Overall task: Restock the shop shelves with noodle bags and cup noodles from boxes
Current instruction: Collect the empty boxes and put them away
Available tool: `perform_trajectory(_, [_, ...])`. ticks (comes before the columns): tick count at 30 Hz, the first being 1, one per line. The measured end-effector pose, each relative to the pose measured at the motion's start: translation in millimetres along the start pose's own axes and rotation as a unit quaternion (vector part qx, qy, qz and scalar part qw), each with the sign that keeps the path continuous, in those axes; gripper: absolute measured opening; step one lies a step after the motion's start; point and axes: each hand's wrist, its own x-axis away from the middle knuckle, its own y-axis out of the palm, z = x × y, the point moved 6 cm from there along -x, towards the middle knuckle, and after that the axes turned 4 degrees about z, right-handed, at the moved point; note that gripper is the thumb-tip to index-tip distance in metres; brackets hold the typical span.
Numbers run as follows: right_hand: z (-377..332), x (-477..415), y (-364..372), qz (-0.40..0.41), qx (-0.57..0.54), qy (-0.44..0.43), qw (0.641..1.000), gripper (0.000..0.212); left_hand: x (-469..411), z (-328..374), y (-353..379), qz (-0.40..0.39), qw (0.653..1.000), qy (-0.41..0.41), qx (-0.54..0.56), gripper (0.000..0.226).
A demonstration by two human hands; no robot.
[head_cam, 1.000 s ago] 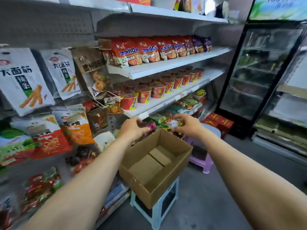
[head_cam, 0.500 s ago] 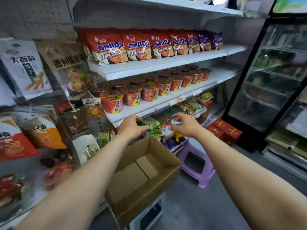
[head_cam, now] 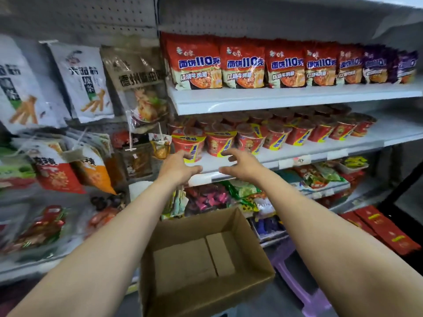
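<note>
Head view: left hand (head_cam: pixel 177 167) and right hand (head_cam: pixel 242 165), both spread and empty; upright red-and-yellow paper noodle cup (head_cam: pixel 218 144) sits just above, between them, right hand nearer.

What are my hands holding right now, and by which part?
Nothing is held. The left hand and the right hand are both empty, fingers spread, in front of the cup noodles on the shelf.
</note>
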Motion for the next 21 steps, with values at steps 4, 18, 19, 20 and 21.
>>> perform_trajectory(4, [-40,-53,18,-0.022,-0.002,-0.080,0.997,0.059,-19,-21,-30,0.047,0.997,-0.053,-0.017,0.049])
perform_trajectory(18, [-155,-103,131,-0.274,-0.027,-0.334,0.901,0.059,59,-103,-93,0.274,0.906,-0.315,-0.067,0.048])
perform_trajectory(19, [-156,-97,138,-0.296,-0.019,-0.351,0.888,0.060,74,-104,-87,0.286,0.894,-0.339,-0.062,0.049])
perform_trajectory(20, [-157,-91,143,-0.314,-0.016,-0.370,0.874,0.060,88,-104,-79,0.296,0.882,-0.361,-0.057,0.052])
perform_trajectory(21, [-155,-85,147,-0.330,-0.009,-0.386,0.861,0.060,101,-105,-69,0.308,0.870,-0.382,-0.051,0.054])
